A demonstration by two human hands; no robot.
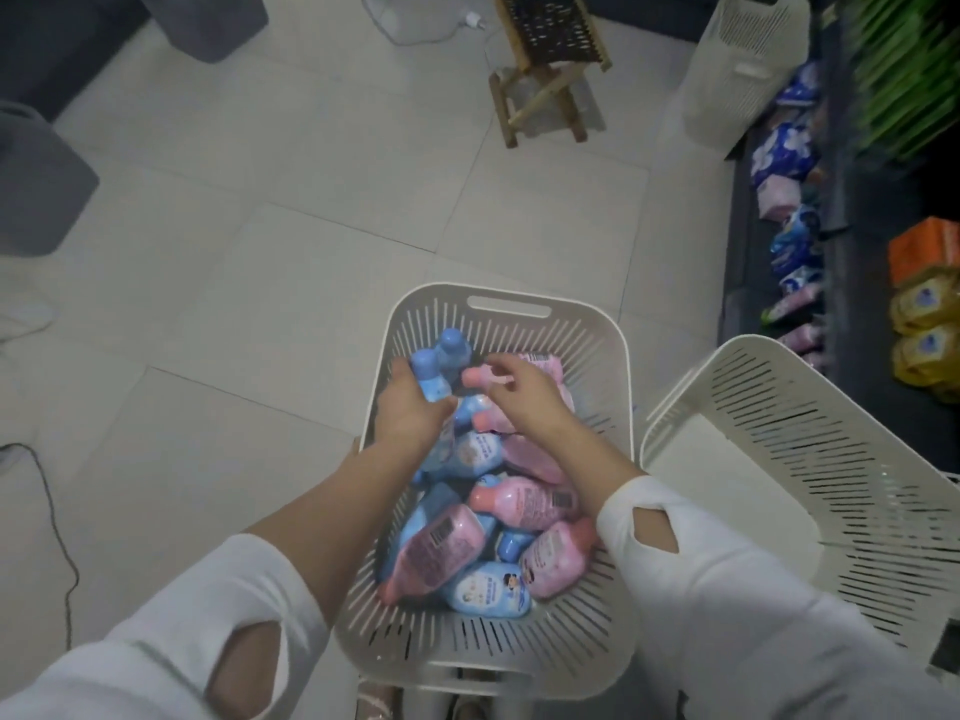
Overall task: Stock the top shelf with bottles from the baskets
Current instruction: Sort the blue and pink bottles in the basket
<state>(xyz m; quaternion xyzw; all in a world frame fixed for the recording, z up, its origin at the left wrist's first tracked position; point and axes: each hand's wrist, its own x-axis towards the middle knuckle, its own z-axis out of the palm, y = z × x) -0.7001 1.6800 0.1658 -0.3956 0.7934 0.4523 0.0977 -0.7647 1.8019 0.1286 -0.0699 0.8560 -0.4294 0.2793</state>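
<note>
Two hands are down in the slotted white basket (587, 309), which stands on the tiled floor just beside a second, tilted white basket (810, 459) and close to the dark shelves (878, 210) at the right edge of the floor. The left hand (410, 413) grips a blue bottle (430, 379) by its body, cap pointing away; whether the other blue cap just beyond it is also in that grip I cannot tell. The right hand (524, 397) has its fingers curled over the neck of a pink bottle (475, 377) at the far end of the basket, the cap poking out to the left. To lift well, I would seat each grip round the body below the shoulder instead of trusting the narrow neck, then draw the bottles straight up so they clear the basket's rim and do not drag neighbours along. The other bottles (519, 504) lie loose and crisscrossed towards the near end, so pulling one may shift the rest. They are small, squat plastic bottles in pale blue and pink with matching rounded caps; some show a cartoon label, others a barcode panel. They look smooth and probably a little slippery. Which level is the top shelf cannot be told.
</note>
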